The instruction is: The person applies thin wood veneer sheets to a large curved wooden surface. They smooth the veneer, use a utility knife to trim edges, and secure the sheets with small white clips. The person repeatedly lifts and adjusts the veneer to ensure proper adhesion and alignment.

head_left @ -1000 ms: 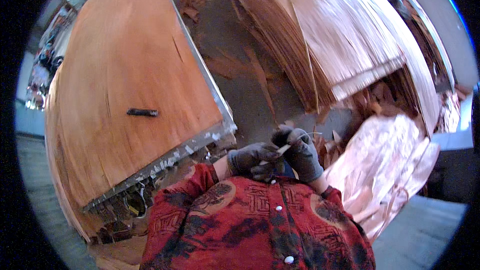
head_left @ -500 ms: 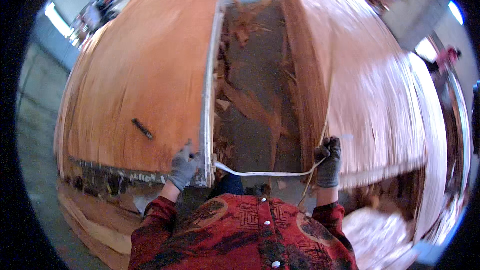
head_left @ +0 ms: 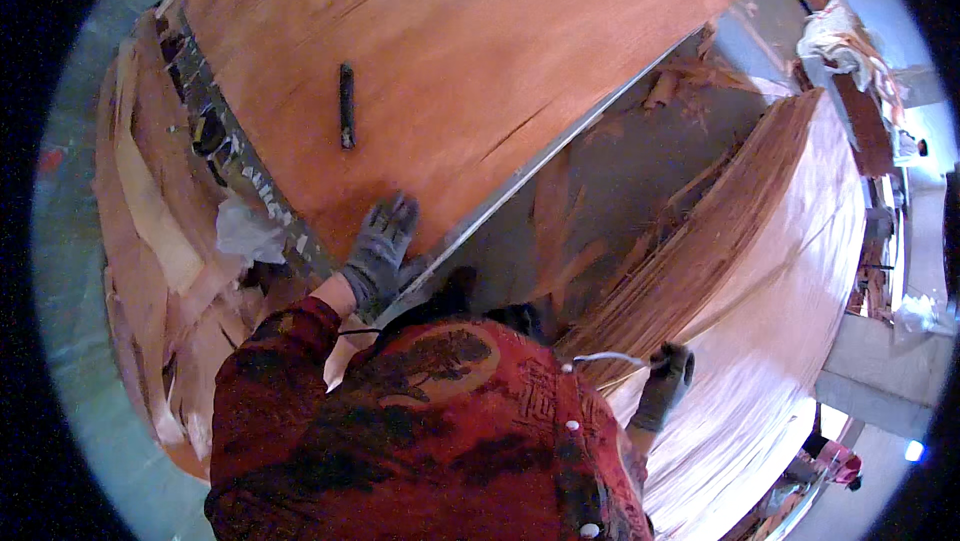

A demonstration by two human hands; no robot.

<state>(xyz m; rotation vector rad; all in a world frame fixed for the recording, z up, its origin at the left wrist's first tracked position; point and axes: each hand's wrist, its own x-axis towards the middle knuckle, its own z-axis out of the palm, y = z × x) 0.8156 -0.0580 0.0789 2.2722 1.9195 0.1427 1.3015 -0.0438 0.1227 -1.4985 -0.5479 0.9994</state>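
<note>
My left hand (head_left: 383, 246), in a grey glove, lies flat with its fingers stretched out on the near corner of an orange-brown wood veneer sheet (head_left: 450, 71). Beyond its fingertips, a short dark stick-shaped object (head_left: 347, 106) rests on the sheet. On the right, my gloved right hand (head_left: 665, 381) is closed around the end of a narrow white strip (head_left: 608, 355). The strip's other end is hidden by my red patterned jacket. A thin stick-like line runs by this hand, over the pale veneer stack (head_left: 765, 341); whether I hold it too, I cannot tell.
A metal edge (head_left: 560, 149) borders the sheet's right side. Between the two stacks, torn veneer scraps (head_left: 550, 211) lie on the grey floor. Crumpled plastic (head_left: 248, 231) and loose veneer pieces (head_left: 150, 201) sit at left. Another person (head_left: 838, 463) is at the far lower right.
My view has swung round, so the stacks now appear slanted. My left hand has flattened on the sheet. My right hand still holds the white strip, now lower and over the pale stack.
</note>
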